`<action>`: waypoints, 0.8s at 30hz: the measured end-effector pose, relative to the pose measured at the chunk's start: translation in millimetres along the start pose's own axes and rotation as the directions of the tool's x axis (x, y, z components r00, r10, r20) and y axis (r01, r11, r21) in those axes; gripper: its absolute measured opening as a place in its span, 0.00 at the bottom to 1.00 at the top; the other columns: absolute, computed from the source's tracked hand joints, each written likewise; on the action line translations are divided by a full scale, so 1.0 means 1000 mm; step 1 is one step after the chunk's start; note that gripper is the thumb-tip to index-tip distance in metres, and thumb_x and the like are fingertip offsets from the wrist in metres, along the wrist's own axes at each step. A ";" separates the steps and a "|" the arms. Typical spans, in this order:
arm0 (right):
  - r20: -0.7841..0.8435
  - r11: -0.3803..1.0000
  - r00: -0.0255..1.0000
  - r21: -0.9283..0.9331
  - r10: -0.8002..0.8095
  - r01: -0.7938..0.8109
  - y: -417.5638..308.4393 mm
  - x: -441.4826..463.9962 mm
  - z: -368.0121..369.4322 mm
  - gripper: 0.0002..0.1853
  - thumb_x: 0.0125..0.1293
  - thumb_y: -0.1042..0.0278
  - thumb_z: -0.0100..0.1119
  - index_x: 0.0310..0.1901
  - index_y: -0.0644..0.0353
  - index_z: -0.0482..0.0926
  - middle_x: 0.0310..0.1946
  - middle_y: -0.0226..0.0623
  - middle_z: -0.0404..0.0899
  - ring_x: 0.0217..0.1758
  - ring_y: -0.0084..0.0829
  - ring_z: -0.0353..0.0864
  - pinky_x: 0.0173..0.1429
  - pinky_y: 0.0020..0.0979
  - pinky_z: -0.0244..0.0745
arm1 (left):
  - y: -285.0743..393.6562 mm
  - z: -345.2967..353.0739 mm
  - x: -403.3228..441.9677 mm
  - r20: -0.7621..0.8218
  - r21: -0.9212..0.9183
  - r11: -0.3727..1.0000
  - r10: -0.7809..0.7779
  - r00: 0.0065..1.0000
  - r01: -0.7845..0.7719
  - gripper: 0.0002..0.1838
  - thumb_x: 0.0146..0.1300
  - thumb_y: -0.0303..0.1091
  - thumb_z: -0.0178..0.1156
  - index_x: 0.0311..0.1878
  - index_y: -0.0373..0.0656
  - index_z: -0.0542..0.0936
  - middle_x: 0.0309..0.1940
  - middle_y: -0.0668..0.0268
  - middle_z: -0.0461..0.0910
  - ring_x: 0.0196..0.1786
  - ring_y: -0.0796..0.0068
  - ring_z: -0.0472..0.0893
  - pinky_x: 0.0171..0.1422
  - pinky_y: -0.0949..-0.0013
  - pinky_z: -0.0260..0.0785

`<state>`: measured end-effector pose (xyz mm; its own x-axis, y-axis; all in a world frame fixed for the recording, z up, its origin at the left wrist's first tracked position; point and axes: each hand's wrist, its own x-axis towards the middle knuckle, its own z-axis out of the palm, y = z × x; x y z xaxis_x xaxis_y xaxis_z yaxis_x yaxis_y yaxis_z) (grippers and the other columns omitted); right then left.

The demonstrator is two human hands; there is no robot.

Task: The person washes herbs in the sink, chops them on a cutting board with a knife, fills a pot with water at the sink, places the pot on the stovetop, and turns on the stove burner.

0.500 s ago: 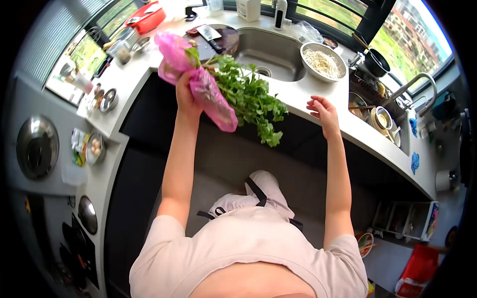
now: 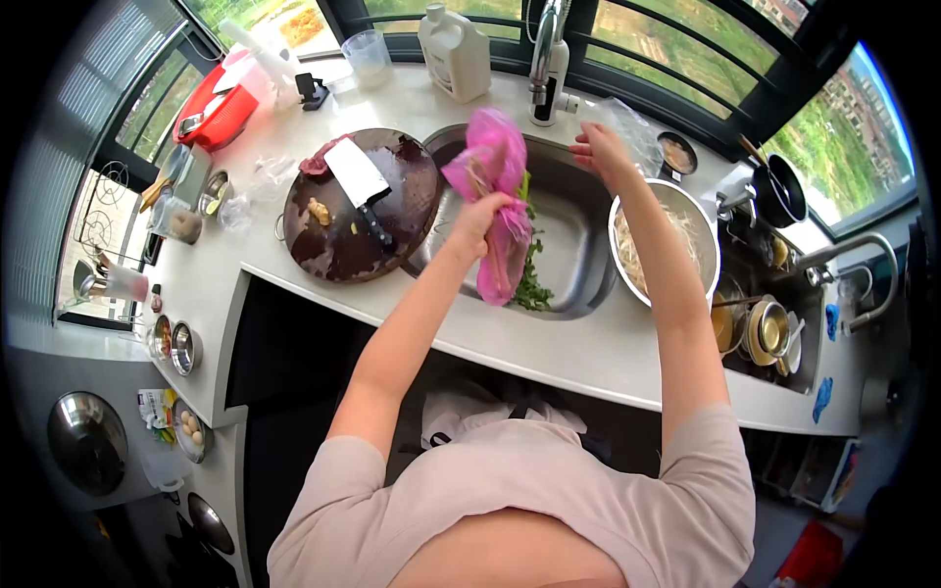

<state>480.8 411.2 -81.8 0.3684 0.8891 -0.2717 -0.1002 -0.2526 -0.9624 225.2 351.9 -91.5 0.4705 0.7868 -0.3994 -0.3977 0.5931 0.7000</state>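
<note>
My left hand (image 2: 477,223) is wrapped round a pink plastic bag (image 2: 487,157) with green herbs (image 2: 532,284) sticking out of it. Bag and herbs are over the steel sink (image 2: 578,230), the leaves low in the basin. My right hand (image 2: 603,155) is raised at the sink's back right corner, near the faucet (image 2: 545,54), touching nothing that I can see; its fingers are apart. Beneath my right forearm sits a white-rimmed bowl of bean sprouts (image 2: 676,245), partly hidden by the arm.
A round cutting board (image 2: 338,240) with a cleaver (image 2: 357,176) and small food pieces lies left of the sink. Behind are a white jug (image 2: 454,59) and a clear cup (image 2: 368,59). A second sink at right holds dishes (image 2: 772,328). A red basin (image 2: 218,113) stands back left.
The view has moved closer to the counter. My left hand has carried the bag and herbs from the counter's front edge to over the sink. My right hand has reached forward towards the faucet.
</note>
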 end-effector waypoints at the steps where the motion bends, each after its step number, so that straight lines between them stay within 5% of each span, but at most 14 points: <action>1: -0.047 0.998 0.997 0.031 0.053 -0.051 0.002 0.028 0.010 0.23 0.69 0.54 0.46 0.56 0.66 0.70 0.49 0.48 0.75 0.42 0.35 0.81 0.38 0.33 0.79 | -0.013 -0.008 0.018 -0.034 0.033 0.999 -0.007 0.999 0.009 0.14 0.53 0.23 0.59 0.46 0.38 0.75 0.32 0.63 0.79 0.33 0.70 0.81 0.37 0.67 0.75; 4: -0.195 0.989 0.980 -0.138 0.031 -0.059 0.002 0.102 0.024 0.29 0.69 0.46 0.44 0.54 0.68 0.70 0.50 0.54 0.73 0.38 0.40 0.83 0.29 0.37 0.78 | -0.036 -0.020 0.055 -0.126 0.127 0.990 -0.049 0.991 0.065 0.14 0.52 0.25 0.59 0.45 0.38 0.76 0.30 0.63 0.79 0.32 0.71 0.80 0.37 0.68 0.73; 5: -0.217 0.970 0.975 -0.221 0.054 -0.103 0.010 0.126 0.026 0.33 0.68 0.37 0.40 0.55 0.64 0.68 0.49 0.49 0.72 0.35 0.40 0.82 0.24 0.34 0.75 | -0.043 -0.030 0.069 -0.144 0.183 0.980 -0.052 0.988 0.078 0.14 0.52 0.25 0.59 0.44 0.38 0.76 0.30 0.63 0.79 0.32 0.71 0.80 0.36 0.68 0.73; 9: -0.205 0.901 0.941 -0.292 0.270 -0.322 0.007 0.175 0.023 0.41 0.63 0.27 0.36 0.44 0.66 0.76 0.25 0.48 0.78 0.22 0.34 0.80 0.20 0.32 0.71 | -0.052 -0.051 0.104 -0.190 0.408 0.896 -0.103 0.976 0.174 0.12 0.52 0.26 0.58 0.42 0.36 0.77 0.30 0.64 0.78 0.31 0.73 0.78 0.36 0.69 0.70; 11: -0.092 0.907 0.933 -0.217 0.348 -0.360 0.027 0.214 0.010 0.31 0.66 0.40 0.37 0.39 0.64 0.78 0.24 0.46 0.77 0.21 0.34 0.79 0.18 0.34 0.68 | -0.049 -0.057 0.113 -0.212 0.487 0.850 -0.108 0.971 0.201 0.12 0.53 0.27 0.58 0.42 0.36 0.78 0.31 0.64 0.79 0.32 0.74 0.78 0.36 0.69 0.69; 15: -0.089 0.776 0.996 -0.627 0.017 -0.069 0.046 0.213 0.008 0.22 0.63 0.59 0.37 0.29 0.64 0.80 0.28 0.53 0.79 0.26 0.41 0.81 0.27 0.39 0.72 | -0.045 -0.066 0.120 -0.175 0.504 0.854 -0.040 0.984 0.125 0.14 0.55 0.30 0.61 0.44 0.35 0.78 0.35 0.65 0.79 0.36 0.77 0.78 0.40 0.71 0.68; 18: -0.346 0.758 0.819 -0.633 -0.457 0.155 0.059 0.196 0.022 0.22 0.63 0.61 0.36 0.24 0.66 0.79 0.31 0.57 0.80 0.36 0.48 0.81 0.41 0.41 0.73 | -0.040 -0.060 0.118 -0.113 0.479 0.878 0.049 0.992 0.011 0.16 0.57 0.33 0.65 0.47 0.36 0.78 0.38 0.66 0.80 0.39 0.77 0.78 0.43 0.72 0.68; 19: -0.321 0.823 0.844 -0.525 -0.430 0.219 0.060 0.190 0.022 0.23 0.68 0.59 0.36 0.30 0.67 0.79 0.33 0.56 0.79 0.43 0.53 0.78 0.49 0.43 0.70 | -0.037 -0.058 0.114 -0.105 0.476 0.879 0.082 0.991 -0.023 0.17 0.57 0.34 0.66 0.48 0.36 0.78 0.39 0.66 0.80 0.40 0.77 0.78 0.45 0.72 0.68; 24: -0.247 0.817 0.794 -0.345 -0.555 0.463 0.074 0.181 0.024 0.21 0.72 0.54 0.39 0.44 0.64 0.75 0.36 0.51 0.79 0.42 0.49 0.78 0.48 0.41 0.70 | -0.031 -0.062 0.108 -0.062 0.503 0.856 0.174 0.983 -0.120 0.21 0.56 0.33 0.68 0.51 0.36 0.75 0.41 0.67 0.80 0.41 0.77 0.78 0.48 0.72 0.70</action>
<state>518.2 562.2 -202.6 0.5765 0.7522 0.3191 0.4073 0.0740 -0.9103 239.6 429.3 -193.4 0.3446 0.8871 -0.3071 -0.0004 0.3272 0.9449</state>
